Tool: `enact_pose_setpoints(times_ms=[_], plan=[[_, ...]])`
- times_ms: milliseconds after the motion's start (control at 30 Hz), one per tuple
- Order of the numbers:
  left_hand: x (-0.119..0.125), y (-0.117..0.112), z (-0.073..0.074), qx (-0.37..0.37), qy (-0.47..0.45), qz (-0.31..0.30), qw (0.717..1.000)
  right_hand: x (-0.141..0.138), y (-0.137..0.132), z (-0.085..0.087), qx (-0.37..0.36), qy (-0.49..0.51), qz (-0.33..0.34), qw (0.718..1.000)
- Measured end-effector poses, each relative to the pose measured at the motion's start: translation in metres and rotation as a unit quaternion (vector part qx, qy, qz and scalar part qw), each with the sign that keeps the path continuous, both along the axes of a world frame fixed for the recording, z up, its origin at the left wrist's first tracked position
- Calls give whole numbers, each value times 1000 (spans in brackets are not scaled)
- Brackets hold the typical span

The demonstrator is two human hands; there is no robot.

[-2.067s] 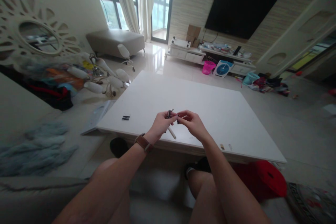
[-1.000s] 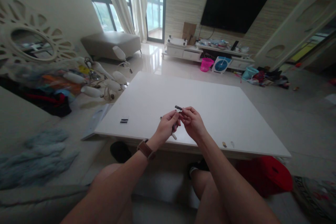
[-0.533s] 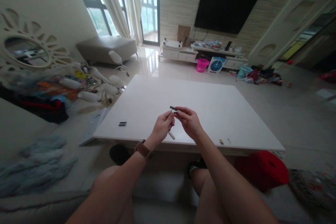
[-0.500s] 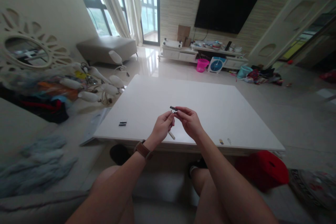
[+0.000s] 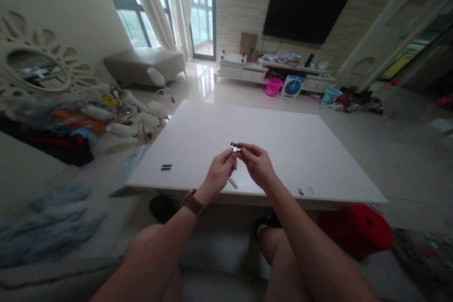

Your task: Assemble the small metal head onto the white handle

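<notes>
Both my hands meet above the near part of a white table (image 5: pixel 283 137). My left hand (image 5: pixel 218 173), with a brown watch strap on the wrist, is closed round a thin white stick whose end (image 5: pixel 232 182) shows below the fingers. My right hand (image 5: pixel 257 165) pinches a small dark metal piece (image 5: pixel 235 146) that sticks out to the left between the two hands' fingertips. The fingertips of both hands touch at that piece.
A small black piece (image 5: pixel 166 167) lies on the table's left part, and two tiny bits (image 5: pixel 305 191) near its front right edge. A red stool (image 5: pixel 357 231) stands under the right corner. Lamp parts (image 5: pixel 130 115) and clutter lie at left.
My hands have stayed together over the table. The dark piece now pokes out above the fingertips, where two seconds ago it sat lower between them. The camera has shifted slightly.
</notes>
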State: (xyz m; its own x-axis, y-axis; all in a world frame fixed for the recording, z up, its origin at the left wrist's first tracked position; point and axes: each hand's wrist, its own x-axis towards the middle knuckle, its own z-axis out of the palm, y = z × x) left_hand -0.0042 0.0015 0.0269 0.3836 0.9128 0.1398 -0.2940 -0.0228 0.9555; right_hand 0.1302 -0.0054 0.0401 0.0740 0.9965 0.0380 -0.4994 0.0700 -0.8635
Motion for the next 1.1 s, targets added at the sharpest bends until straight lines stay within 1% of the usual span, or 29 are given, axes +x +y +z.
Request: enact_pose_setpoints(times_ms=[333,567,833,1100], plan=[[-4,-4,2,11,17,1,1000,1,-3,-1,16,-19,18,1000],[-4,0,-3,27,28,-1,999,3,-2,-3,25,-39,18,999],[-5,-2,-4,25,38,6,999,3,-4,-4,34,-57,23,998],[-9,-5,-1,25,43,0,999,5,-6,-2,56,-111,23,992]])
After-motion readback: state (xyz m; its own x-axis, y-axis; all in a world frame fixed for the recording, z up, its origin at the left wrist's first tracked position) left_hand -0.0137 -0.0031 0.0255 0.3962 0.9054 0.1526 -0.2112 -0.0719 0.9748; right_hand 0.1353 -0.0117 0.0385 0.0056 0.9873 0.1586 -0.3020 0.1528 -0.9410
